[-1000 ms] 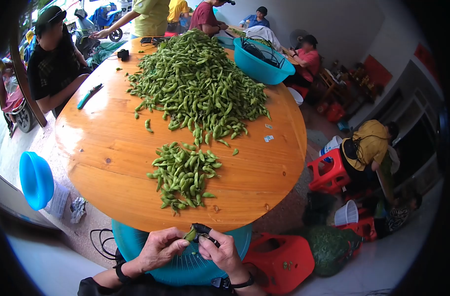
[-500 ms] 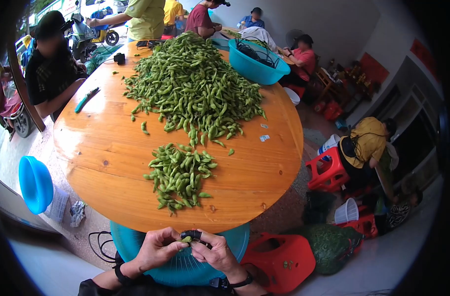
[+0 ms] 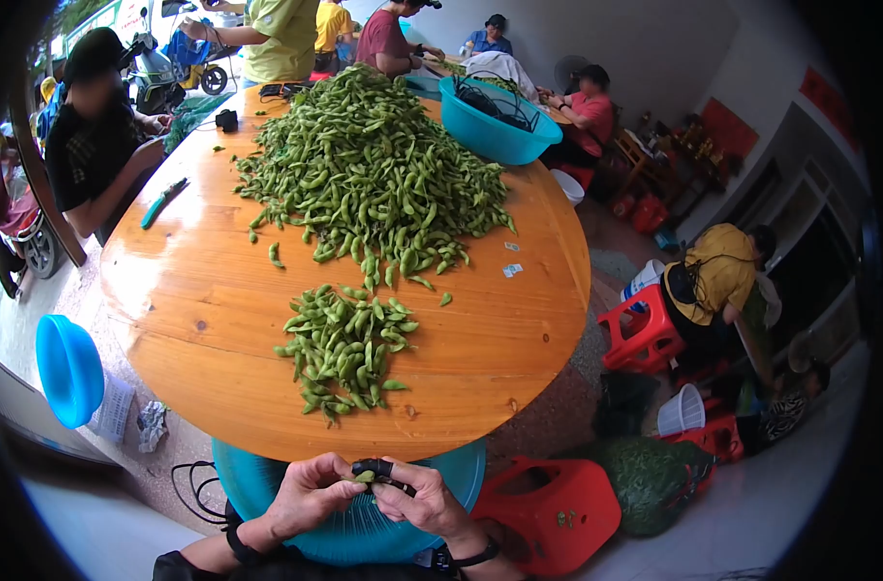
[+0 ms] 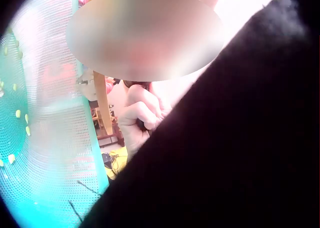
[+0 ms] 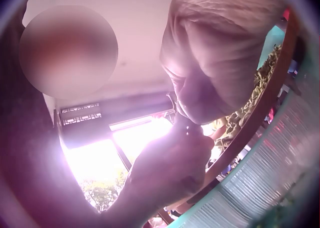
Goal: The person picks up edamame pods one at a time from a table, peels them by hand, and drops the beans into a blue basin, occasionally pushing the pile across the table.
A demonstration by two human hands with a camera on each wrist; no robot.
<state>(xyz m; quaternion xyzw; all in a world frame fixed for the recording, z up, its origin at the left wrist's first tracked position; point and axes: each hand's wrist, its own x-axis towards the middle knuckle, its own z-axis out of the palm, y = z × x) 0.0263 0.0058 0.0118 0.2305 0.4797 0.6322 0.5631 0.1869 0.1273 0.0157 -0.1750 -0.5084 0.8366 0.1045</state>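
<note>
Wooden counter (image 3: 218, 320): round, carrying our big heap of pods (image 3: 373, 165) and a smaller sorted pile (image 3: 344, 349) nearer us.
Teal basin (image 3: 267, 484): sits below the counter edge, under our hands.
Left hand (image 3: 310, 494): pinches one green pod (image 3: 365, 476).
Right hand (image 3: 427, 504): curls round the small black cutter (image 3: 375, 469), touching the pod's end.
Advice: we judge it best to hold the pod steady above the basin and snip only its tip.

Small pod pile (image 3: 346, 349) on table (image 3: 218, 290), before big heap (image 3: 373, 165); basin (image 3: 495, 121) behind-right.
</note>
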